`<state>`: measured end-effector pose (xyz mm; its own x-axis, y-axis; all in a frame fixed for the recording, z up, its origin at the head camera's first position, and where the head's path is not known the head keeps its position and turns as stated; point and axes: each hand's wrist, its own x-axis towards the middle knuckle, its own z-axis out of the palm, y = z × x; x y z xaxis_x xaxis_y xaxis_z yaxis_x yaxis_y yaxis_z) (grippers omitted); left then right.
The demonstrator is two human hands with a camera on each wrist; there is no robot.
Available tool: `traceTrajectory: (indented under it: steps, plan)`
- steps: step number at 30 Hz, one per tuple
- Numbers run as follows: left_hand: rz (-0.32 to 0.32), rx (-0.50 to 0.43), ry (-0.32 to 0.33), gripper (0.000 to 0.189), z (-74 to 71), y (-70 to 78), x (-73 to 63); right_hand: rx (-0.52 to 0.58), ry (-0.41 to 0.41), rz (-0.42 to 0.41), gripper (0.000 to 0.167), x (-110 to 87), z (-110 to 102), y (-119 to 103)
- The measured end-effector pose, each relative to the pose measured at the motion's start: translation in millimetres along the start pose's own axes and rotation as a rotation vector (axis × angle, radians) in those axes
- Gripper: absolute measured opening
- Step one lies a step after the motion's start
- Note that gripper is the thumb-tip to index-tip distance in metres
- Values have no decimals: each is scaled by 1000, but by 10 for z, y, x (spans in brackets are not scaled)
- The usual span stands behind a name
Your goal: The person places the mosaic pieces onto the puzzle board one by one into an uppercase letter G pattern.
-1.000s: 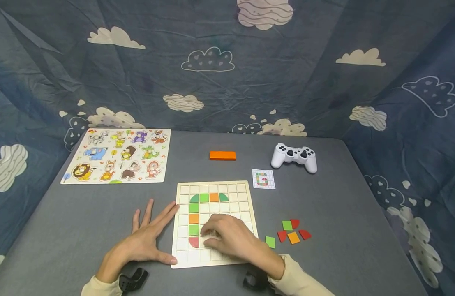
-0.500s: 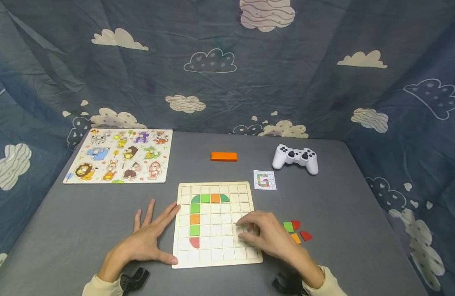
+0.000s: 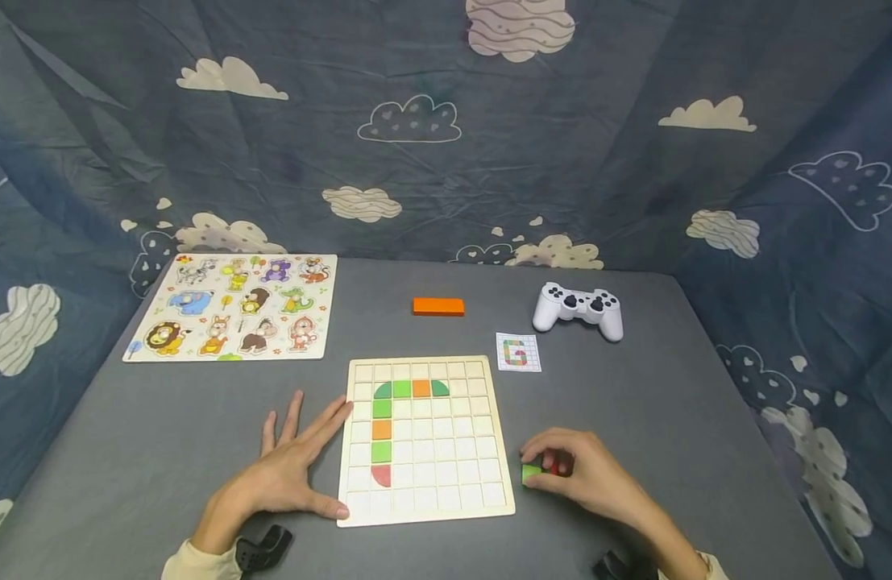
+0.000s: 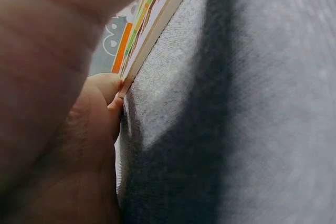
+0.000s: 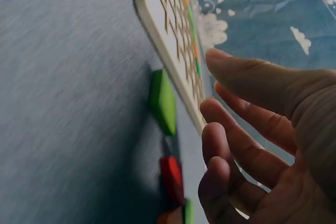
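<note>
A wooden grid board (image 3: 446, 509) lies in front of me, with green and orange squares and rounded corner tiles set in its cells. My left hand (image 3: 289, 467) is spread along its left side, thumb and forefinger touching the edge; in the left wrist view the board's edge (image 4: 155, 32) meets the fingers. My right hand (image 3: 591, 475) hovers right of the board, over a green square tile (image 3: 530, 474). In the right wrist view, thumb and fingers stand apart and hold nothing, while that tile and a red tile (image 5: 171, 179) lie on the table. More loose tiles are hidden by the hand.
A small card (image 3: 518, 353) with a coloured grid pattern lies beyond the board's right corner. Farther back are an orange block (image 3: 438, 307) and a white game controller (image 3: 578, 311). An animal picture board (image 3: 231, 314) lies at the back left.
My right hand has moved right, from over the board to the loose tiles beside it. The left hand stays at the board's edge.
</note>
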<state>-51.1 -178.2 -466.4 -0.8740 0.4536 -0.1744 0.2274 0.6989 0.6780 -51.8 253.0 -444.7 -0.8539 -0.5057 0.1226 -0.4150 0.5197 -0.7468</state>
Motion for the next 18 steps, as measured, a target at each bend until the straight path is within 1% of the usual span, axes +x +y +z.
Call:
traceTrajectory:
  steps: [4,8,10,13,18]
  plan:
    - [2,0,-5,135,1,-2,6,22,-27,4,24,-62,-22,46]
    - [10,-2,-7,134,14,-3,19,25,-55,46,25,-107,-22,72]
    - [10,-5,-10,134,19,-1,23,18,-63,71,25,-125,-17,81]
    - [3,-10,-16,135,19,2,20,-10,-65,84,26,-133,-4,93]
    - [-6,-3,-11,135,2,4,4,-59,-50,67,28,-107,27,105]
